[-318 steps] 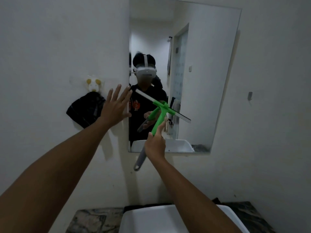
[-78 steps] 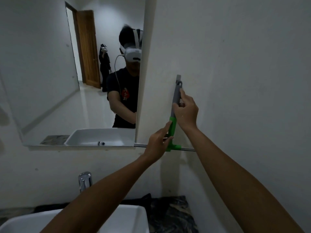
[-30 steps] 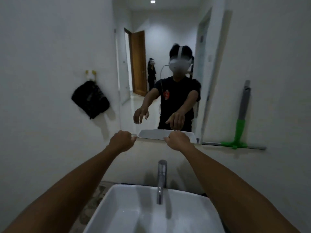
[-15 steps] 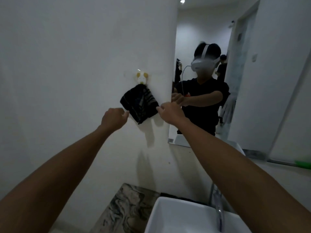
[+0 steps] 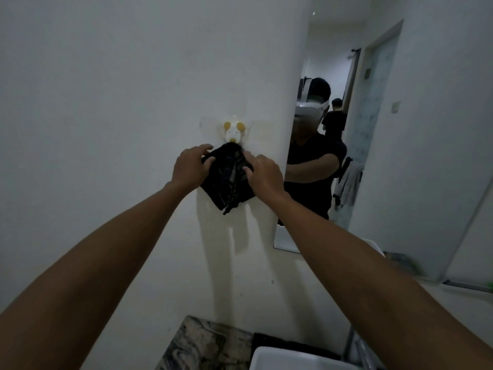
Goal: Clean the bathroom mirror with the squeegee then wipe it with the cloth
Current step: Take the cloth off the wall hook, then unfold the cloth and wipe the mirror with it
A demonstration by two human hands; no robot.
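Observation:
A dark striped cloth [image 5: 229, 182] hangs from a small white and yellow wall hook [image 5: 234, 131], left of the mirror [image 5: 373, 156]. My left hand [image 5: 190, 166] grips the cloth's upper left edge. Its upper right side is pinched by my right hand [image 5: 264, 175]. The cloth still hangs on the hook. Of the squeegee only a green tip [image 5: 489, 284] shows, at the far right edge below the mirror.
The white wall carries the hook and mirror. A white sink [image 5: 282, 360] sits at the bottom right, with a marble countertop [image 5: 208, 345] to its left and a tap [image 5: 352, 343] partly behind my right arm.
Both hands have moved from just short of the cloth onto it and closed on its upper edges. The view has turned further left, so the squeegee is almost out of frame.

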